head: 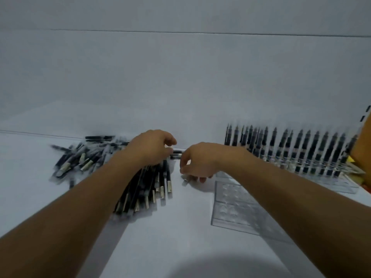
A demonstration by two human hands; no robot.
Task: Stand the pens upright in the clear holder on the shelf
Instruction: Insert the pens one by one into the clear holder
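Bare left hand (152, 146) and right hand (197, 161), bare forearms (80, 207).

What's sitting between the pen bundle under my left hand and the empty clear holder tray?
Head view: your right hand, above bare white shelf, with a small pale piece by its fingertips.
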